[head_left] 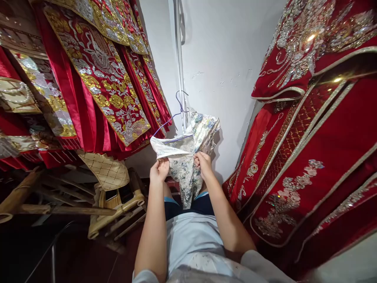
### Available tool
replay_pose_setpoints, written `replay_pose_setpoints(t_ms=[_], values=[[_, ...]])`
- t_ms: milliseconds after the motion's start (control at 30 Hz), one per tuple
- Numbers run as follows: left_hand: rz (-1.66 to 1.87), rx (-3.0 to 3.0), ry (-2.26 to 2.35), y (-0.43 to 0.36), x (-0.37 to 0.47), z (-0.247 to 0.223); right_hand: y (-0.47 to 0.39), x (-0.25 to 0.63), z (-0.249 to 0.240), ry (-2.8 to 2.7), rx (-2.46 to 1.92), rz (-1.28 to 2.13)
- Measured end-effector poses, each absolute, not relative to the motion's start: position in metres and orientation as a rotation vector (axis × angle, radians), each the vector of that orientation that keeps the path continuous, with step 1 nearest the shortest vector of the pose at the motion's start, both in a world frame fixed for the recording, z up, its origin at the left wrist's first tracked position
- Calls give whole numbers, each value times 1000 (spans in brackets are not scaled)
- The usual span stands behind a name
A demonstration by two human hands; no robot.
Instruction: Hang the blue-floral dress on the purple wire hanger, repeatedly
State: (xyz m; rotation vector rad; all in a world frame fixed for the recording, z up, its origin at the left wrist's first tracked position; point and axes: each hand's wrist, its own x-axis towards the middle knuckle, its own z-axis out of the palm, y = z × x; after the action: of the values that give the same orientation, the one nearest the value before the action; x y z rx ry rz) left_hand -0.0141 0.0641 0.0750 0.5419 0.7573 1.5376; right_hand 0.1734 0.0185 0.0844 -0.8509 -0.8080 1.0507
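A pale garment (188,184) with a blue and green floral print hangs in front of me, its lower end tapering down towards my legs. Inside its top runs a thin purple wire hanger (167,123), whose hook rises beside a narrow white vertical strip on the wall. My left hand (160,169) pinches the white edge of the garment on the left. On the other side, my right hand (203,163) has its fingers closed on the same edge, which is stretched between both hands. Whether the hook rests on anything is unclear.
Red pleated garments with gold and silver embroidery (100,74) hang at the left. Red gowns with beadwork (300,188) fill the right side. A bamboo chair (118,212) with a cream quilted cloth (106,171) stands at lower left. A white wall (224,47) lies ahead.
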Motion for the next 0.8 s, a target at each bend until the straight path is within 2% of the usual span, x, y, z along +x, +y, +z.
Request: replay_pose_setpoints(t_ms=[267, 400, 667, 800], values=[[1218, 1227, 1150, 56, -4, 82, 26, 199, 82, -429, -816, 961], [1020, 1492, 1163, 44, -2, 88, 28, 204, 70, -318, -836, 944], [1475, 1487, 874, 29, 24, 111, 24, 210, 66, -336, -882, 910], [1587, 1509, 711, 11, 43, 119, 16, 197, 83, -554, -864, 1080]])
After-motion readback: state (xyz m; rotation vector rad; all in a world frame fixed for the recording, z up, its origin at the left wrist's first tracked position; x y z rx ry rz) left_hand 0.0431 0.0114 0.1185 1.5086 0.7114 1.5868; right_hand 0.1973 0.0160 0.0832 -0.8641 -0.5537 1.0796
